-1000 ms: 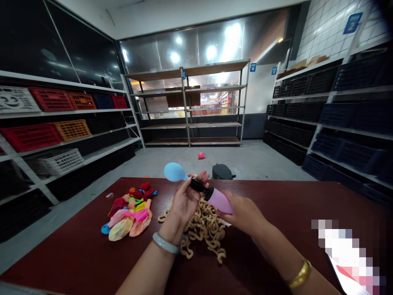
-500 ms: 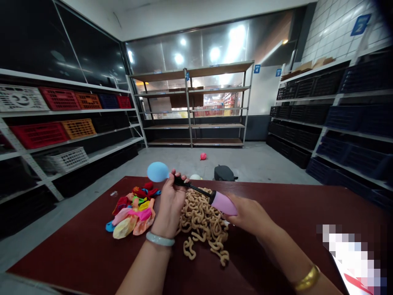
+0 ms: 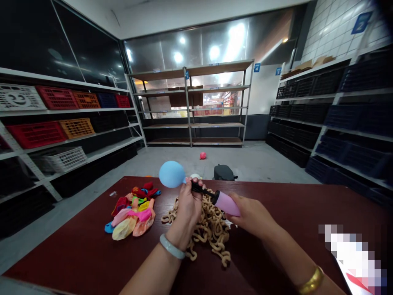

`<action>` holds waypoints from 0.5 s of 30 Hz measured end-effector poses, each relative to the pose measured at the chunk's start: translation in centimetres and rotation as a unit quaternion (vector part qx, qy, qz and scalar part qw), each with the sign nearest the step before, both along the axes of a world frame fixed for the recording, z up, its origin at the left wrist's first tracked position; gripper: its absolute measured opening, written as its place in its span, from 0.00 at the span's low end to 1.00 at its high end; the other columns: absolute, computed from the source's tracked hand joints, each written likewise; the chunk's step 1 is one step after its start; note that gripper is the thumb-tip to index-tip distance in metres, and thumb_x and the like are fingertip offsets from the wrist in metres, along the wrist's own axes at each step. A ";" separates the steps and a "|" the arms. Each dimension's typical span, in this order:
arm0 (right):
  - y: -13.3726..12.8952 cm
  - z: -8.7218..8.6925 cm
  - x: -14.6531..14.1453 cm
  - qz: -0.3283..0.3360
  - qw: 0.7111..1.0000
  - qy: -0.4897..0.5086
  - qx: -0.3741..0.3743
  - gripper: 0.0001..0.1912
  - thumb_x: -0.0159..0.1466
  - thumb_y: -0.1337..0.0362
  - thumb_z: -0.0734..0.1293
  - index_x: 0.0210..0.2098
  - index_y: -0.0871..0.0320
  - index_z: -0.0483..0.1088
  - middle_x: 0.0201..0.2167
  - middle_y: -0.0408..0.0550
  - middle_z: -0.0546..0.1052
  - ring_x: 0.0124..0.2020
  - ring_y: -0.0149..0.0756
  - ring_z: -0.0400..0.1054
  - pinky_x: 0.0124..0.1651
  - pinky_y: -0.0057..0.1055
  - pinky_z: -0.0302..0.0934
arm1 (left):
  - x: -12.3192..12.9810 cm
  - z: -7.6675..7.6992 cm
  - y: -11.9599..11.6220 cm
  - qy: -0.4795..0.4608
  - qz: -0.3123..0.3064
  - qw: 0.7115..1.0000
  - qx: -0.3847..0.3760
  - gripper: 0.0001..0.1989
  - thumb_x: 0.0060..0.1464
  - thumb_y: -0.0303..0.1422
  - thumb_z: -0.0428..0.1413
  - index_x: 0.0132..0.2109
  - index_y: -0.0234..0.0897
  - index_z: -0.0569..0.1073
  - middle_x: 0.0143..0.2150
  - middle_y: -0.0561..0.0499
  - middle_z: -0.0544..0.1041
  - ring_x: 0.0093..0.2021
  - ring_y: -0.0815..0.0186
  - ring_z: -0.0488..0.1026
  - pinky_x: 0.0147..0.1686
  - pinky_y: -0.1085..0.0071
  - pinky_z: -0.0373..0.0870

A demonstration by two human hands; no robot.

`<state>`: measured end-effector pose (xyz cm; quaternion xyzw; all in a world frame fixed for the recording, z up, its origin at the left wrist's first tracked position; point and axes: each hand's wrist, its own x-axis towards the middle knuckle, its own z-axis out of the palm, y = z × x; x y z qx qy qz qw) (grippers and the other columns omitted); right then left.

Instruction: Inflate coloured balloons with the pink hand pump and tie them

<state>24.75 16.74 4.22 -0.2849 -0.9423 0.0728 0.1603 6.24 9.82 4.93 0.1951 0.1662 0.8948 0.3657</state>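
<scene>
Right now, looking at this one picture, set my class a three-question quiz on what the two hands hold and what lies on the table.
1. True or false: the blue balloon is on the pump.
2. Which hand grips the pump's pink handle?
A. left
B. right
3. What lies on the table left of the left hand?

Key:
1. True
2. B, the right hand
3. A pile of flat balloons

Head view (worn); faces forward-down.
</scene>
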 end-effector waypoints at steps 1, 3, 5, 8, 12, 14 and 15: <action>-0.2 0.0 -0.1 -0.005 1.000 0.000 0.002 0.20 0.59 0.53 0.66 0.47 0.54 0.64 0.38 0.50 0.78 0.38 0.46 0.73 0.34 0.33 0.54 | 0.8 -0.2 0.1 0.001 -0.008 1.000 -0.007 0.05 0.56 0.32 0.56 0.35 0.36 0.67 0.31 0.52 0.67 0.30 0.68 0.68 0.31 0.70 0.67; -0.4 0.1 -0.2 -0.013 1.000 0.000 0.007 0.20 0.59 0.53 0.65 0.47 0.54 0.64 0.37 0.50 0.78 0.38 0.46 0.73 0.33 0.33 0.53 | 2.0 -0.5 0.2 -0.007 -0.015 0.999 -0.027 0.06 0.56 0.32 0.57 0.36 0.36 0.67 0.32 0.51 0.69 0.31 0.67 0.69 0.33 0.69 0.68; -0.5 0.0 -0.3 -0.017 1.000 0.003 0.015 0.20 0.59 0.53 0.65 0.47 0.54 0.64 0.37 0.50 0.78 0.37 0.47 0.73 0.32 0.33 0.53 | 2.6 -0.6 0.2 -0.020 -0.014 0.998 -0.050 0.07 0.56 0.33 0.57 0.38 0.36 0.67 0.33 0.49 0.70 0.32 0.66 0.71 0.35 0.67 0.69; -0.7 -0.3 -0.6 -0.014 1.000 0.017 0.017 0.20 0.58 0.53 0.66 0.47 0.54 0.64 0.38 0.50 0.78 0.36 0.47 0.73 0.31 0.33 0.52 | 2.6 -0.6 0.2 -0.025 -0.017 0.998 -0.051 0.06 0.56 0.32 0.57 0.38 0.37 0.66 0.31 0.50 0.70 0.30 0.67 0.70 0.34 0.67 0.69; -1.1 -0.5 -1.2 -0.017 0.999 0.026 -0.019 0.19 0.57 0.54 0.67 0.46 0.53 0.65 0.36 0.49 0.78 0.36 0.45 0.73 0.30 0.31 0.51 | 1.2 -0.1 0.1 -0.007 -0.021 0.999 -0.032 0.06 0.56 0.31 0.56 0.34 0.37 0.65 0.29 0.52 0.67 0.26 0.69 0.66 0.28 0.70 0.65; -0.9 -0.5 -1.2 -0.009 0.999 0.020 -0.041 0.19 0.56 0.54 0.67 0.46 0.52 0.65 0.36 0.48 0.78 0.37 0.45 0.73 0.31 0.31 0.51 | -0.3 0.4 -0.2 -0.002 -0.013 1.000 -0.028 0.06 0.57 0.31 0.55 0.33 0.36 0.65 0.29 0.51 0.67 0.27 0.68 0.66 0.27 0.70 0.64; -0.8 -0.4 -1.1 -0.001 0.999 0.016 -0.050 0.19 0.56 0.54 0.67 0.46 0.52 0.66 0.36 0.48 0.78 0.38 0.45 0.72 0.32 0.31 0.51 | -1.2 0.6 -0.4 -0.002 -0.003 1.000 -0.024 0.06 0.57 0.31 0.55 0.33 0.36 0.65 0.29 0.51 0.67 0.27 0.67 0.66 0.27 0.70 0.64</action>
